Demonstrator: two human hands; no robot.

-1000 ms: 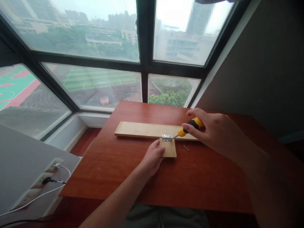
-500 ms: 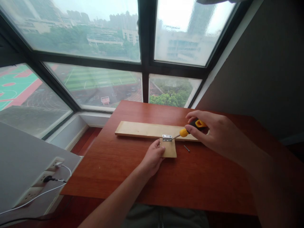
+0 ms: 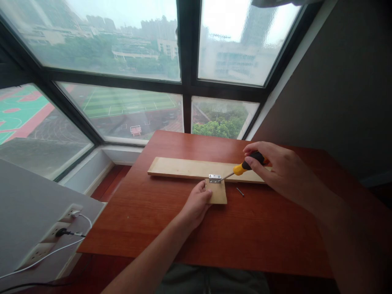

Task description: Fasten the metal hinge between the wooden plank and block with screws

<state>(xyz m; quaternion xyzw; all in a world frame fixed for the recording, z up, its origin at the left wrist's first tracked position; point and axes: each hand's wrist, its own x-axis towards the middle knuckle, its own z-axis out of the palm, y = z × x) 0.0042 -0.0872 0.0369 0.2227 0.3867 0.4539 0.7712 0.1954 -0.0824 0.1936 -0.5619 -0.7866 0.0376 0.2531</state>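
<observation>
My left hand (image 3: 198, 204) grips the left edge of a small wooden board (image 3: 218, 195), thumb on top. A silver metal hinge (image 3: 214, 178) lies along the far edge of that board, where it meets a long pale plank (image 3: 180, 167). With thumb and fingers, my right hand (image 3: 277, 169) holds a screwdriver (image 3: 239, 169) with a yellow and black handle. The screwdriver slants down to the left, its tip at the right part of the hinge. Whether a screw sits under the tip is too small to tell. A loose screw (image 3: 240, 192) lies right of the small board.
Everything rests on a reddish-brown wooden table (image 3: 137, 220). Large windows (image 3: 122, 102) stand behind it, with a dark wall at the right. Sockets (image 3: 59, 232) with plugs and cables are on the low wall at the left.
The handle of the screwdriver has turned in my right hand, and that hand has shifted slightly right. My left hand and the boards stay about where they were.
</observation>
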